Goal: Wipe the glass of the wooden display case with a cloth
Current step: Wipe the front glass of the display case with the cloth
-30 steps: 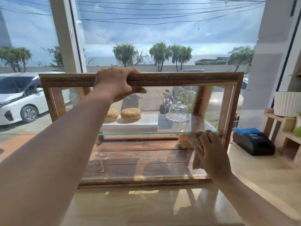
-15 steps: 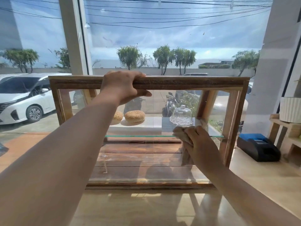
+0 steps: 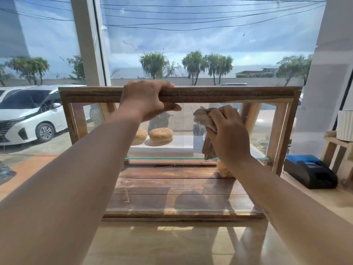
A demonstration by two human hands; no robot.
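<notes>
The wooden display case (image 3: 229,93) stands on the counter in front of me, its front glass (image 3: 191,188) facing me. My left hand (image 3: 147,100) grips the top rail of the frame, fingers over the top and thumb under the rail. My right hand (image 3: 229,134) holds a crumpled beige cloth (image 3: 203,117) pressed against the upper part of the glass, just right of the left hand. A loose end of the cloth hangs down below the hand.
Inside the case, seeded buns (image 3: 161,134) lie on a glass shelf (image 3: 172,158). A black and blue device (image 3: 309,172) sits on the counter at the right, beside a wooden rack (image 3: 336,150) with a white ribbed pot (image 3: 344,125). A large window is behind.
My right hand has carried the cloth up and leftward across the glass, from the lower right near the shelf to just under the top rail. The left hand keeps its grip on the rail.
</notes>
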